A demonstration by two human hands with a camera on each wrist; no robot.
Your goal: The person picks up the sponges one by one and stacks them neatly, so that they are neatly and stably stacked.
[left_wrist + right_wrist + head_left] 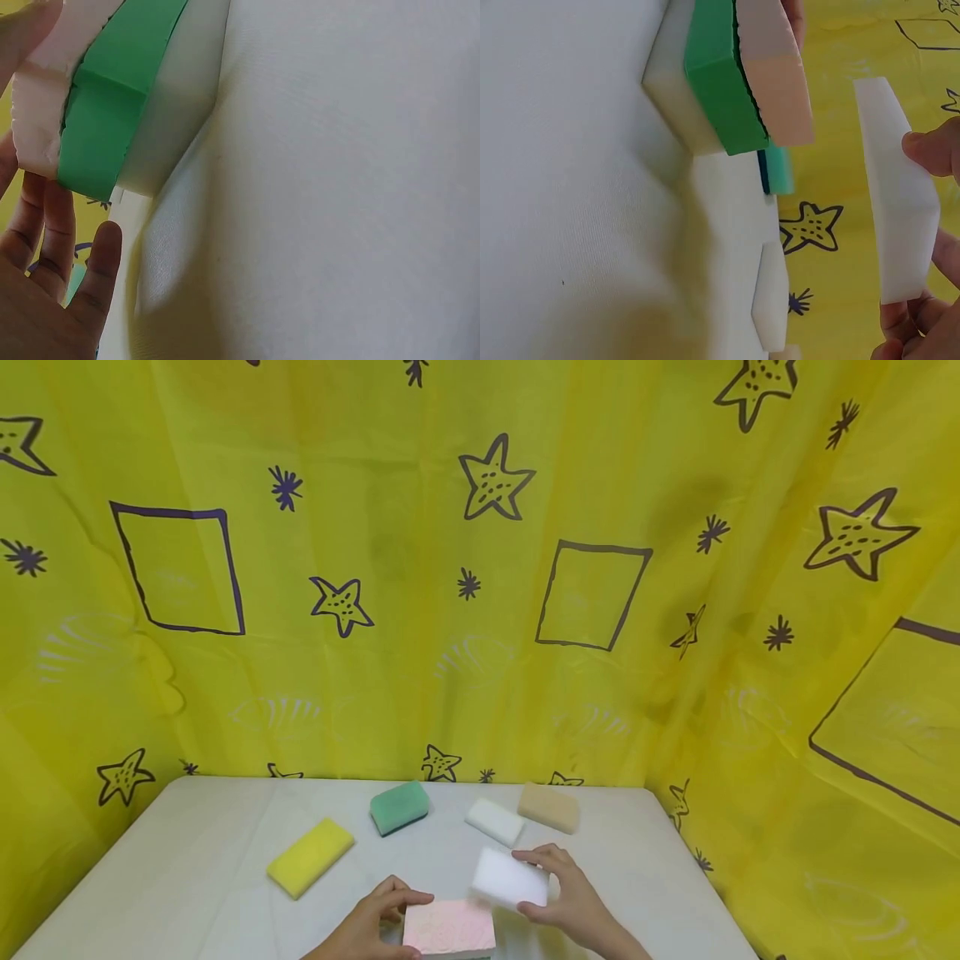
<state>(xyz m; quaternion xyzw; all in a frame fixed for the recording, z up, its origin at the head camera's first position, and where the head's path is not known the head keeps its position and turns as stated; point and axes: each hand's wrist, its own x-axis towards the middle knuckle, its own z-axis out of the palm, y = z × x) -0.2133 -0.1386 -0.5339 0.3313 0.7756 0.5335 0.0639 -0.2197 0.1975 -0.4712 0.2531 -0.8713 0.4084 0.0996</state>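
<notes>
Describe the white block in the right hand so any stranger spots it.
On the white table, the left hand holds a pink block stacked on a green block. Just to its right in the head view, the right hand grips the white block. Unlike the white piece lying farther back, it is held clear of the table.

No txt, labels, brands, nos. or signs legible in any view (wrist cams incl.).
</notes>
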